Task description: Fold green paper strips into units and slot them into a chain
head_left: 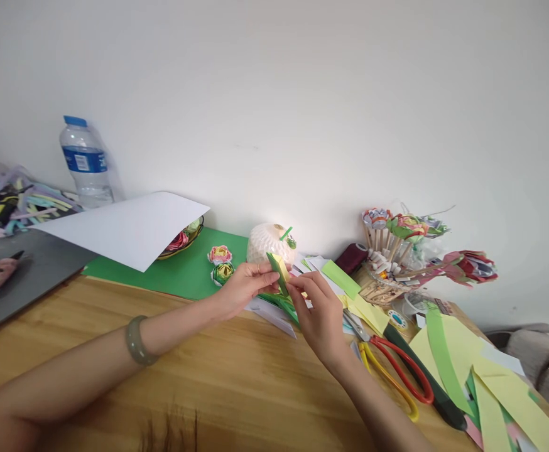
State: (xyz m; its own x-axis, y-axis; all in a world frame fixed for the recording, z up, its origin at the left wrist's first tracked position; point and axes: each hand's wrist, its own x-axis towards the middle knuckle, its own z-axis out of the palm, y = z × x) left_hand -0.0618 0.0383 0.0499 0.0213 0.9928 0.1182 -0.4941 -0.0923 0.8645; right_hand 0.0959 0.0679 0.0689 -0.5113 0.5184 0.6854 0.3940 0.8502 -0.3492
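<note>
A small folded green and yellow paper piece (278, 271) is held up between both hands. My left hand (245, 290) pinches its left side between thumb and fingers; a ring is on one finger and a bangle on the wrist. My right hand (318, 312) grips the lower right end with thumb and index finger. Just behind the paper stands a white textured ball-shaped object (261, 242). Two small paper flowers (221, 263) lie left of it on green paper (180, 282).
Red-handled scissors (399, 361), a dark green tool (437, 392) and yellow paper sheets (514, 395) lie right. A basket (380, 290) holds paper flowers on sticks. At left are a water bottle (86, 164), white paper (133, 226) and a grey mat (34, 270).
</note>
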